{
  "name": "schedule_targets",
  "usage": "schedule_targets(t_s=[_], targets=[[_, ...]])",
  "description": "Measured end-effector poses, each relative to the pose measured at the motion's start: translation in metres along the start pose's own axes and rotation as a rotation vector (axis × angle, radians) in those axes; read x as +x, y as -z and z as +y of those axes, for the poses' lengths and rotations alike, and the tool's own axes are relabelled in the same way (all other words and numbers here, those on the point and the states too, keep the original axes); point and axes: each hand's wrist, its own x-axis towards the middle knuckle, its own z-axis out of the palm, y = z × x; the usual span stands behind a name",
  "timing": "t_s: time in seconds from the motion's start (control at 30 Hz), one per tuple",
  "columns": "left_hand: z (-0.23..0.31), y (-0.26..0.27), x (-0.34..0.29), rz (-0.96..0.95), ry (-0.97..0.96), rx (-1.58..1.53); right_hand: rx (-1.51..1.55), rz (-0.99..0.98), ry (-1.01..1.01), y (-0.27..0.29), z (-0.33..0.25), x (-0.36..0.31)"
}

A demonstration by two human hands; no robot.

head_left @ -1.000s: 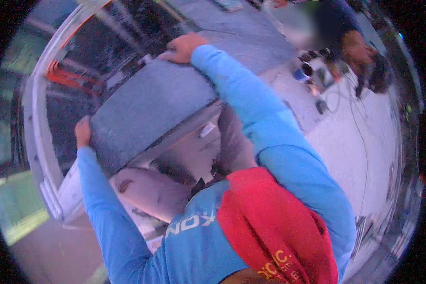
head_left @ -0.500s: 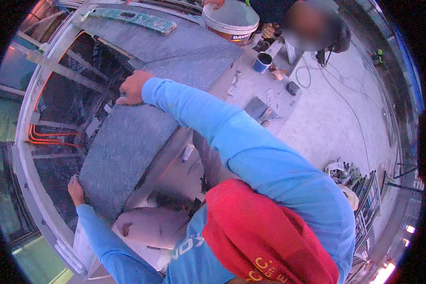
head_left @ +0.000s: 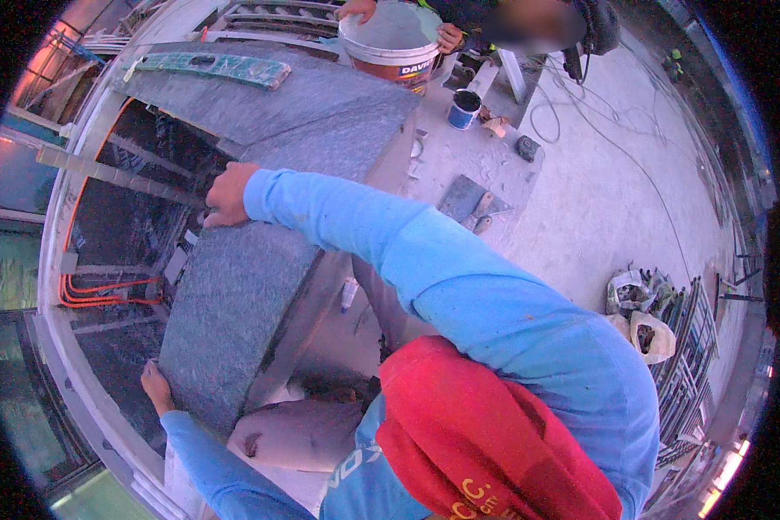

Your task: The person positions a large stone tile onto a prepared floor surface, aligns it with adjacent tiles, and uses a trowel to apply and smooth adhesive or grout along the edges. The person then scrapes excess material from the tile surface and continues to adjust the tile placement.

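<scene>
Grey slab [head_left: 234,299] looks heavy, stiff, chip-prone | best held near both ends | left hand [head_left: 157,387], right hand [head_left: 226,196] clasp its edges

The bare left hand [head_left: 156,387] is at the left, its fingers directed away from the body, too small to tell how tightly they bend. The blue-sleeved left forearm [head_left: 225,472] slants to it from the near edge. The bare right hand [head_left: 225,196] is farther off, back upward, fingers curled down. The long blue-sleeved right arm [head_left: 347,208] reaches across from the near right, covered to the wrist.
</scene>
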Motion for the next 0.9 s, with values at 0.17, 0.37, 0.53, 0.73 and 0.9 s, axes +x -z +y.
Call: schedule_targets(t_s=[0.17, 0.37, 0.53, 0.73, 0.9], targets=[[-0.001, 0.000, 0.001, -0.027, -0.032, -0.145, 0.017, 0.008, -0.007, 0.005, -0.002, 0.002], [-0.005, -0.001, -0.001, -0.021, -0.093, -0.173, 0.010, -0.001, -0.007, 0.011, -0.006, 0.001], [-0.002, -0.001, -0.003, 0.121, -0.175, -0.061, 0.025, -0.017, -0.042, 0.012, -0.009, 0.000], [-0.013, -0.005, 0.001, 0.074, -0.101, 0.063, 0.035, 0.021, -0.016, 0.011, -0.009, 0.000], [-0.024, -0.013, -0.002, 0.210, -0.211, 0.135, 0.018, -0.031, -0.042, 0.012, -0.014, 0.006]])
